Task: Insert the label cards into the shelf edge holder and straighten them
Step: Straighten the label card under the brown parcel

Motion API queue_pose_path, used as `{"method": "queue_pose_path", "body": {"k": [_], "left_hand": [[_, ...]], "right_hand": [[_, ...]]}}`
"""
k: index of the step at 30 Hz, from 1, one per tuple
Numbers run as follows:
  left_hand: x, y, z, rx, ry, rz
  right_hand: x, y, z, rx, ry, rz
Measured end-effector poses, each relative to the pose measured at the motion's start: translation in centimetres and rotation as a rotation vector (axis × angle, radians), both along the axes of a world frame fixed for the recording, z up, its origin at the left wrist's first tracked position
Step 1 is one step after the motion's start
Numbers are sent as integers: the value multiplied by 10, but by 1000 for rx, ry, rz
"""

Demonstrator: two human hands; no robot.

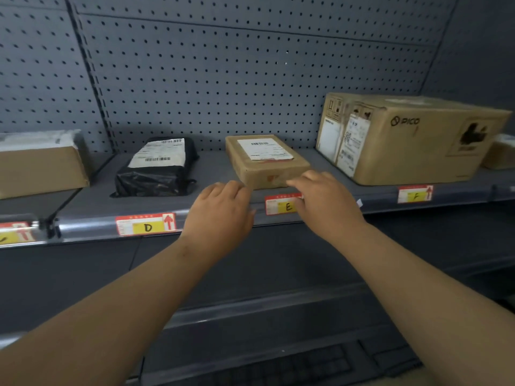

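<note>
Hands at the glossy grey shelf edge holder (pixel 92 229)
The right hand (pixel 324 203), fingers relaxed, covers the right end of paper label card E (pixel 280 205); the left hand (pixel 223 208), loosely curled, grips nothing.

We log one grey shelf (pixel 211 165), and on it, left to right and well apart — a black plastic-wrapped parcel (pixel 158 171) with white labels, a flat brown box (pixel 264 162) near the front edge, a big PICO carton (pixel 404 140). A small box (pixel 500 151) shows just beside the carton at far right; another brown box (pixel 39 168) sits on the neighbouring shelf at left. The shelf's edge holder (pixel 89 228) carries label cards — D (pixel 146 227), E (pixel 281 205), F (pixel 415 194).
</note>
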State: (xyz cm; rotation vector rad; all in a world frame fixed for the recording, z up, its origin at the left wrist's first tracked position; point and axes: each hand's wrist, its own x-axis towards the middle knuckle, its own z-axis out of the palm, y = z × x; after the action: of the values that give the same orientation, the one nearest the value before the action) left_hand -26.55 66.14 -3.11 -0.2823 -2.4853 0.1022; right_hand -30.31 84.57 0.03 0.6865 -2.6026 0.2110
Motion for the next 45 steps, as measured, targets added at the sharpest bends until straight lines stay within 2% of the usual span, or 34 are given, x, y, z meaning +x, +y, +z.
{"method": "queue_pose_path", "body": {"k": [8,21,30,36,45], "left_hand": [[-14,51,-13,55,-37,100],[-14,67,-9,76,-100,195],[-14,67,-16,57,-45,183],[-10,68,-22,56,-11,159],[-14,65,-19,134,-27,146]], "right_hand": [[-24,49,-7,30,-35,85],[-40,47,-22,47,-52,176],[-41,46,-29,42,16,201],[-41,46,-39,45,128,188],[-42,44,-42,10,115,193]]}}
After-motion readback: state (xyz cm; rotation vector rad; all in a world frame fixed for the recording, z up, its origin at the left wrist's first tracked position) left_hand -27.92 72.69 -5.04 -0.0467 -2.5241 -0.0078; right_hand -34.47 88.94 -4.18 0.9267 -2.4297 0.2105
